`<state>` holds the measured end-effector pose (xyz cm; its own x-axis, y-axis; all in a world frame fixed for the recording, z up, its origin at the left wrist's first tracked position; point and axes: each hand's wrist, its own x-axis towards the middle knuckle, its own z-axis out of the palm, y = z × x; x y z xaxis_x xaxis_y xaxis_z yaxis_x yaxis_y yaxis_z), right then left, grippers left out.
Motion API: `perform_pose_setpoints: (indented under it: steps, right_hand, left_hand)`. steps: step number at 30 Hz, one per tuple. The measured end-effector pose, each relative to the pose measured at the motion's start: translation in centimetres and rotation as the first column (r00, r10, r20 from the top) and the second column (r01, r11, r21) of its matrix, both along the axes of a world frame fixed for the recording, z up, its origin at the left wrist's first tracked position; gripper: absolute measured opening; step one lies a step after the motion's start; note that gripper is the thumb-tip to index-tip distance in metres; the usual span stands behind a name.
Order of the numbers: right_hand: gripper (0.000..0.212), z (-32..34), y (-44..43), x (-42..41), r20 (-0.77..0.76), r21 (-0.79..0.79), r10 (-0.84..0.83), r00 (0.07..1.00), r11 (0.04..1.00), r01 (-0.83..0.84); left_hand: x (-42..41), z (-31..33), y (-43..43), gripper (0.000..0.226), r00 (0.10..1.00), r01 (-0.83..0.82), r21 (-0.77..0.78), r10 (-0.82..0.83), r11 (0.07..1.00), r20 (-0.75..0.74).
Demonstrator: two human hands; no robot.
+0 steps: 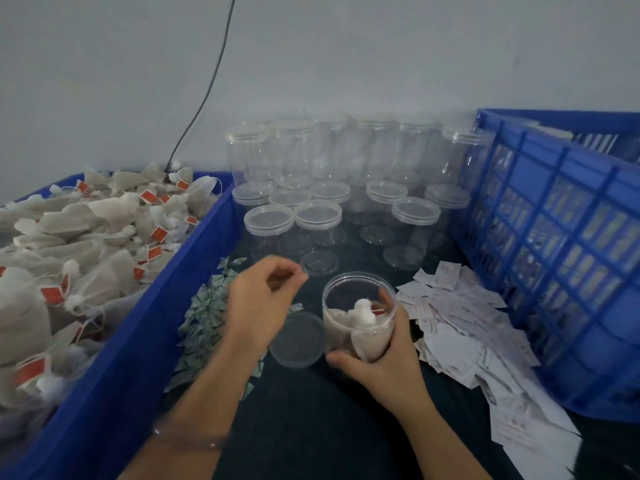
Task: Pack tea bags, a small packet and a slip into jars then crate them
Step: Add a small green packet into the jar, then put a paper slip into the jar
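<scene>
The open jar (358, 289) has tea bags (346, 323) inside. It is tipped a little toward the person, likely so more things can drop in. The right hand (384, 355) wraps round its side to keep it steady over the dark bench (329, 427). The lid (298, 339) lies just beside it, out of the way. The left hand (263, 299) hovers over the small packets (204, 313), fingers curled close; I cannot tell if it pinches one. The slips (460, 327) lie to the right, by the blue crate (561, 258).

Packing workshop: blue crates (554, 237), bulk tea bags (86, 237), stacked empty jars (329, 174)
</scene>
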<state>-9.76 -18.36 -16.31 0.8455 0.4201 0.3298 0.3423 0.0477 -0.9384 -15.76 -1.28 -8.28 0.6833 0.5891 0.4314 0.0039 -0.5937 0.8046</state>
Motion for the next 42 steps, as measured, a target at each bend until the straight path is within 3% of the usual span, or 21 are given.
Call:
perform_pose_setpoints:
  steps: [1, 3, 5, 7, 8, 11, 13, 18, 24, 28, 30, 31, 33, 35, 36, 42]
  right_hand:
    - [0.095, 0.1, 0.1, -0.2, 0.000, 0.004, 0.018, 1.000, 1.000, -0.018]
    - [0.092, 0.3, 0.2, -0.4, 0.008, 0.013, 0.039, 0.999, 0.999, -0.039]
    - [0.091, 0.3, 0.2, -0.3, 0.022, 0.022, 0.052, 0.998, 0.998, -0.052]
    - [0.092, 0.2, 0.0, -0.2, 0.034, 0.018, 0.051, 0.998, 0.999, -0.052]
    - [0.092, 0.2, 0.0, -0.2, 0.039, 0.016, 0.050, 0.998, 0.999, -0.050]
    - [0.090, 0.2, 0.0, -0.2, 0.052, 0.001, 0.049, 0.997, 0.999, -0.049]
    - [0.088, 0.3, 0.0, -0.3, 0.053, -0.007, 0.033, 0.998, 0.999, -0.033]
    - [0.105, -0.1, -0.4, -0.2, -0.032, -0.072, 0.041, 0.999, 0.996, -0.043]
    - [0.128, 0.3, -1.0, -1.0, -0.056, -0.226, 0.033, 0.998, 0.973, -0.045]
    - [0.101, -0.1, -3.1, -2.3, 0.020, -0.415, 0.066, 0.998, 0.909, -0.052]
    - [0.090, 0.1, -4.7, -2.4, 0.144, -0.531, -0.054, 0.988, 0.839, 0.123]
    - [0.081, 0.2, -5.3, -2.0, 0.235, -0.552, -0.174, 0.956, 0.786, 0.278]
    - [0.060, 0.8, -6.3, -0.7, 0.394, -0.623, -0.324, 0.860, 0.594, 0.509]
    - [0.046, 1.0, -6.9, 0.3, 0.436, -0.751, -0.296, 0.850, 0.401, 0.525]
    - [0.042, 0.7, -7.2, 0.6, 0.434, -0.782, -0.274, 0.858, 0.360, 0.510]
    - [0.022, -0.6, -7.4, 0.3, 0.506, -0.663, -0.255, 0.824, 0.495, 0.561]
  left_hand:
    - [0.1, 1.2, -1.3, 0.017, 0.994, 0.094, -0.083, -0.089, 0.992, 0.058]
    - [0.5, 2.5, -3.6, 0.020, 0.974, 0.227, -0.091, -0.224, 0.970, 0.033]
    - [1.1, 2.7, -4.9, 0.013, 0.953, 0.279, 0.035, -0.273, 0.960, -0.134]
    - [1.5, 1.7, -5.6, 0.005, 0.934, 0.280, 0.063, -0.257, 0.958, -0.249]
    - [1.5, 0.9, -5.8, 0.010, 0.941, 0.264, 0.028, -0.251, 0.964, -0.228]
    - [0.7, -1.5, -6.4, 0.018, 0.961, 0.271, -0.131, -0.259, 0.954, 0.098]
    - [0.0, -3.3, -7.1, 0.052, 0.941, 0.316, -0.193, -0.280, 0.929, 0.192]
    - [0.5, -5.3, -7.4, 0.098, 0.949, 0.303, -0.377, -0.242, 0.875, 0.202]
    - [0.8, -7.7, -7.6, 0.092, 0.947, 0.317, -0.422, -0.262, 0.850, 0.183]
    - [0.6, -8.3, -7.6, 0.087, 0.930, 0.367, -0.486, -0.307, 0.793, 0.201]
    - [0.6, -8.4, -7.4, 0.086, 0.926, 0.376, -0.485, -0.312, 0.789, 0.211]
    - [0.6, -8.3, -7.4, 0.085, 0.928, 0.373, -0.481, -0.308, 0.793, 0.211]
    - [0.7, -8.2, -7.5, 0.086, 0.931, 0.365, -0.479, -0.302, 0.799, 0.205]
    - [0.6, -8.2, -7.5, 0.092, 0.932, 0.361, -0.470, -0.304, 0.806, 0.196]
    - [0.6, -8.2, -7.5, 0.095, 0.933, 0.359, -0.466, -0.306, 0.809, 0.188]
    - [0.4, -7.9, -7.3, 0.089, 0.933, 0.357, -0.493, -0.320, 0.793, 0.163]
